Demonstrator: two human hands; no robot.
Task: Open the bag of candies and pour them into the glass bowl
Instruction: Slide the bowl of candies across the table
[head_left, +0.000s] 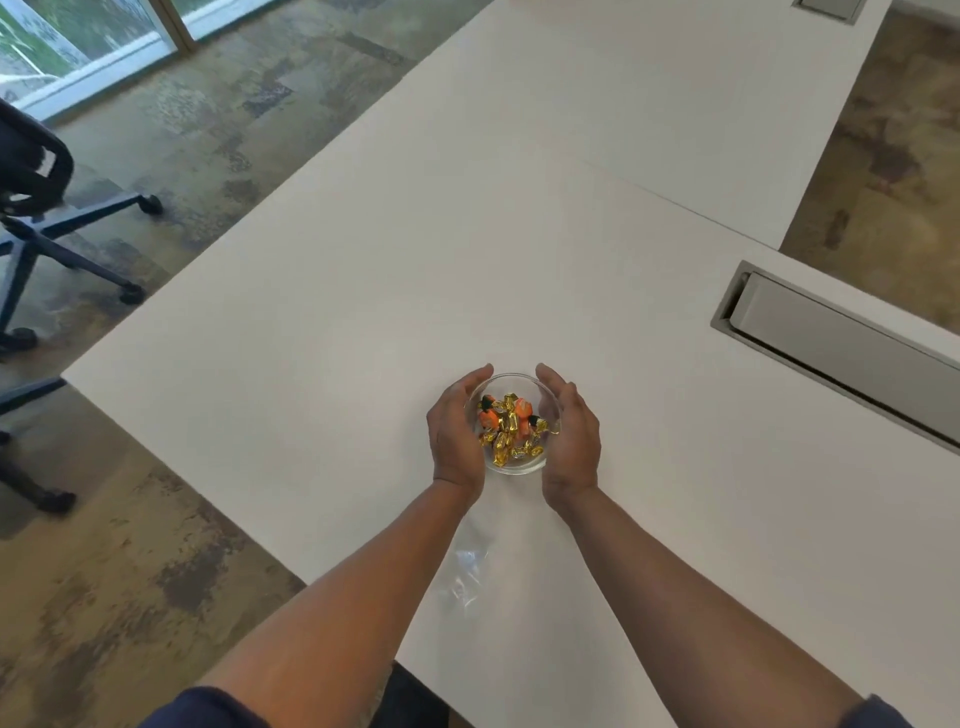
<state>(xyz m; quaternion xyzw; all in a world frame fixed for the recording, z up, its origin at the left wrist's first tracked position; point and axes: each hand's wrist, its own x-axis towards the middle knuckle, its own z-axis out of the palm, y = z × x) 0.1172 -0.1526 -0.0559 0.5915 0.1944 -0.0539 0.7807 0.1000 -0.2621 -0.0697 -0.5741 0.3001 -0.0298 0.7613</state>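
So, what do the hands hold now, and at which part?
The left hand and the right hand cup the bowl at its two sides. The bag lies unheld.

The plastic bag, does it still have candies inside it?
No: the clear plastic bag lies flat and empty on the table between the forearms, and the candies are in the glass bowl.

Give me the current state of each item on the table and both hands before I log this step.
glass bowl: upright on the table, holding candies.
candies: gold and orange wrapped pieces, all inside the bowl.
clear plastic bag: looks empty, lying crumpled on the table between the forearms.
left hand: cupped against the bowl's left side.
right hand: cupped against the bowl's right side.
cable hatch: lid partly raised.
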